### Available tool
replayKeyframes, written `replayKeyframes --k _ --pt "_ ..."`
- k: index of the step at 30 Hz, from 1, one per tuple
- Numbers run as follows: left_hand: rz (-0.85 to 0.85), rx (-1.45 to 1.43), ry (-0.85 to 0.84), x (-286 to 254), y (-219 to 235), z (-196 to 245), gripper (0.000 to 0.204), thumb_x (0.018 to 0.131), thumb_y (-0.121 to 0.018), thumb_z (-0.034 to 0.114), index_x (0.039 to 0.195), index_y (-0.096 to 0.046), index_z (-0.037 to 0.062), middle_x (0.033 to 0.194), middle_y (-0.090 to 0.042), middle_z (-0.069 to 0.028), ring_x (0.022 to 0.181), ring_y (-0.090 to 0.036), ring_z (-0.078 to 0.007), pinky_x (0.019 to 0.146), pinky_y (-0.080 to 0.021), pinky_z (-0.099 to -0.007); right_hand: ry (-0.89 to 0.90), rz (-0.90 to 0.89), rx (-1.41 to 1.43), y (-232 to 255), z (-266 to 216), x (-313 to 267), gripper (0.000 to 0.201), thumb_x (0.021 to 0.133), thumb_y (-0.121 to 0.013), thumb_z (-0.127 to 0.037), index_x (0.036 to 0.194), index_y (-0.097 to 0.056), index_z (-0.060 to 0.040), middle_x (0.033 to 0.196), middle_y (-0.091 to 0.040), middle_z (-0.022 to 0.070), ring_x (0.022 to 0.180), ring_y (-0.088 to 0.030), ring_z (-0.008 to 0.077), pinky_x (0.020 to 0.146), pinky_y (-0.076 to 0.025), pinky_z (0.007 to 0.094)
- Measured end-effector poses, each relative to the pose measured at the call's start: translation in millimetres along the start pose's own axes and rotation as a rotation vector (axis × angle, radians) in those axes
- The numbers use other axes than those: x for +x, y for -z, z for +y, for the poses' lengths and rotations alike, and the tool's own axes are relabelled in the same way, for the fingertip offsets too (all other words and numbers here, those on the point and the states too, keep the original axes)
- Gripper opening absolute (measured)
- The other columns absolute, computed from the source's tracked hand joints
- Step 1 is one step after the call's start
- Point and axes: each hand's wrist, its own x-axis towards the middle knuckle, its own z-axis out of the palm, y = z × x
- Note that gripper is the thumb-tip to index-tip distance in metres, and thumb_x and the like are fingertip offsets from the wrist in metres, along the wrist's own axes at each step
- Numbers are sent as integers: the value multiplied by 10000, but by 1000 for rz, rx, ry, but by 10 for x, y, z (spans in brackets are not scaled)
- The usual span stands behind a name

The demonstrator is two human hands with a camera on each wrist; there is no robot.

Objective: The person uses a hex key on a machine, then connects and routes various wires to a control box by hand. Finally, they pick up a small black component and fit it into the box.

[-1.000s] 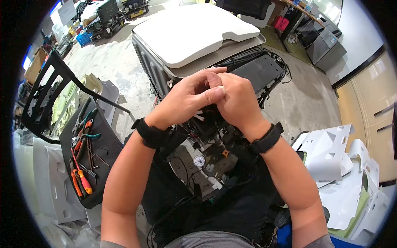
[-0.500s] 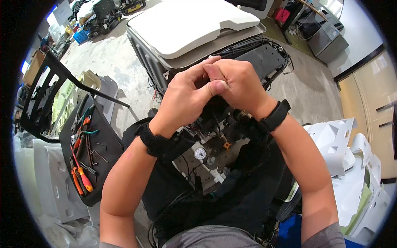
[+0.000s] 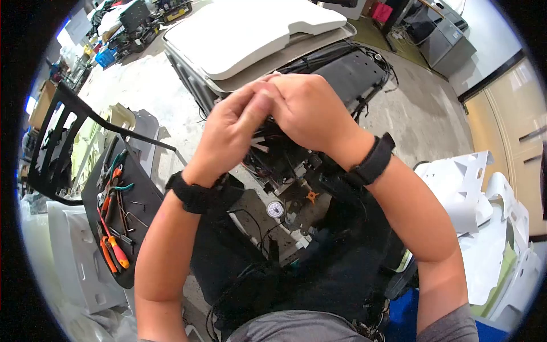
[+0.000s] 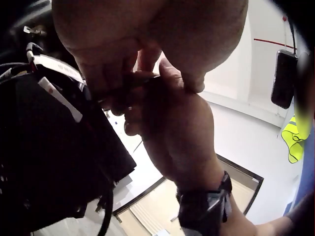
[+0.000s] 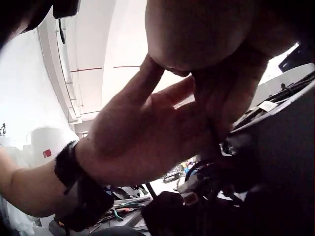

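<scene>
Both hands meet in front of the seat-shaped unit, above the person's lap. The left hand (image 3: 231,128) has its thumb laid along its bent fingers, against the right hand's knuckles. My right hand (image 3: 310,111) is curled, its back to the head camera and its fingertips hidden there. In the left wrist view, a thin dark strip (image 4: 129,88) runs between the pinching fingers of the two hands; I cannot tell what it is. Below the hands lie an open mechanism with wires, a round white gauge (image 3: 275,209) and an orange star-shaped knob (image 3: 311,196).
A white panel (image 3: 245,34) tops the unit ahead, beside a black plate (image 3: 347,80) edged with cable bundles. At left, a black chair (image 3: 122,239) carries pliers, a screwdriver (image 3: 118,253) and hex keys. White plastic covers (image 3: 456,194) are stacked at right.
Both hands have shifted left together, staying in contact. The left thumb has swung from pointing across at the right hand to pointing more upward. The head view has shifted slightly.
</scene>
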Motion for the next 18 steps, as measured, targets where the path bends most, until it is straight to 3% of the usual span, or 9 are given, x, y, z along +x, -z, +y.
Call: replayKeyframes --k 3,7,10,12,13,14,18 --pt "34 -29 -4 -70 96 -43 394 1047 -418 219 1301 -507 -68 1191 -616 -76 1063 -559 -106 946 -437 -258 40 -25 -52 56 -42 39 213 888 -507 -173 782 -609 -18 729 -633 172 697 -629 374 638 -518 444" --pt "90 303 96 -137 87 -61 348 974 -553 113 1293 -532 -25 1072 -683 -93 979 -613 -113 898 -466 -256 -27 -43 -51 40 -47 63 315 934 -489 -217 744 -634 -11 713 -645 176 675 -637 372 638 -517 459" --pt "145 412 69 -127 39 -27 304 898 -650 70 1188 -613 -11 967 -708 -71 873 -630 -96 810 -495 -248 -64 -16 -23 20 -57 63 422 948 -484 -290 686 -650 -4 688 -647 196 692 -645 384 672 -523 461" --pt "154 652 156 -94 30 28 199 862 -698 77 1034 -674 -19 872 -710 -40 765 -628 -85 722 -502 -245 -156 -91 22 51 -80 62 438 937 -501 -341 726 -673 2 716 -654 214 715 -650 390 687 -528 453" --pt "224 555 57 -97 -9 -23 120 856 -706 74 930 -693 -19 800 -699 -19 705 -612 -71 667 -493 -234 -195 -123 19 76 -96 65 474 925 -518 -393 748 -685 14 733 -658 228 730 -655 390 694 -528 451" --pt "217 556 55 -83 -12 -49 120 856 -706 74 930 -693 -19 800 -699 -19 705 -612 -71 667 -493 -234 -199 -118 17 96 -91 44 474 925 -518 -393 748 -685 14 733 -658 228 730 -655 390 694 -528 451" --pt "262 398 161 -34 14 -85 134 854 -717 81 938 -690 -20 809 -695 -18 716 -606 -54 660 -488 -215 -253 86 162 228 -102 -66 415 912 -552 -372 798 -689 3 757 -659 218 742 -652 391 676 -520 449"
